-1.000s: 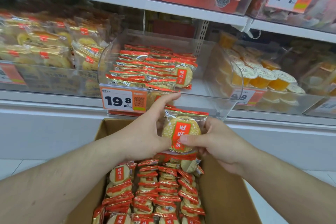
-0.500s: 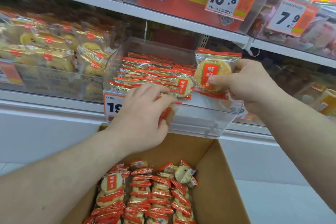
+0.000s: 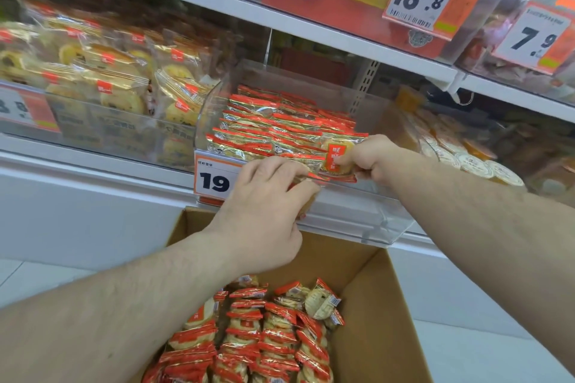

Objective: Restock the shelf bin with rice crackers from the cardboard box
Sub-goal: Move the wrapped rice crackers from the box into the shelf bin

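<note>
Many cracker packs (image 3: 249, 339) lie in the cardboard box (image 3: 373, 305), nearest to the viewer. Just above the box, the left hand (image 3: 264, 211) curls around one pack at the front wall of the clear bin (image 3: 357, 218). Inside the bin, the right hand (image 3: 371, 158) pinches another pack (image 3: 337, 154) upright beside the stacked rows; placing is in progress, and next both should probably let go and return to the box.

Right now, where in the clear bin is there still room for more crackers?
The bin's right part is bare, between the right hand and the right wall. The left and middle are crowded with cracker packs stacked back to front. The cardboard box has bare room along its right side; its left and middle are packed.
</note>
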Demonstrator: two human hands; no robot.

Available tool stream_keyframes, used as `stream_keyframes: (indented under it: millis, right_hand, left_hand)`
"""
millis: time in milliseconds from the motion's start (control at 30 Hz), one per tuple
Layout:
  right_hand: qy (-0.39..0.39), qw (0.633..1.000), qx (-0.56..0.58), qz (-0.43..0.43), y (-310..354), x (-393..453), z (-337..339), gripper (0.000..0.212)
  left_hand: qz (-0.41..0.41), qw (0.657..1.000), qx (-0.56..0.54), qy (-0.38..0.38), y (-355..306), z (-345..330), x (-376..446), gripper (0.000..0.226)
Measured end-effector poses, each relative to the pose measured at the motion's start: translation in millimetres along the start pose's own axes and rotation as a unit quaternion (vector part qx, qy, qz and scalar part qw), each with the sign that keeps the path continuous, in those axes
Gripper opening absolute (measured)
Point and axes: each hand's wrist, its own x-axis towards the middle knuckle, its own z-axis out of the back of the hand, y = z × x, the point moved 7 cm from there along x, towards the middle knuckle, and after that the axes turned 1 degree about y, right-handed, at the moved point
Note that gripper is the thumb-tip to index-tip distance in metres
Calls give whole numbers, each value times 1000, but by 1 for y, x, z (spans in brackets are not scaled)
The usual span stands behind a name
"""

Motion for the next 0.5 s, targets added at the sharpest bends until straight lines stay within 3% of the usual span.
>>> stream_keyframes:
  millis: [233,500]
  right_hand:
    - [-14,1000,-8,26,-2,7,-9,29]
    - [58,998,4,9,-6,11,-20,21]
  left_hand:
    - [1,1000,-11,2,1,3,-2,55]
    - [1,1000,-7,-11,-1,2,-1,54]
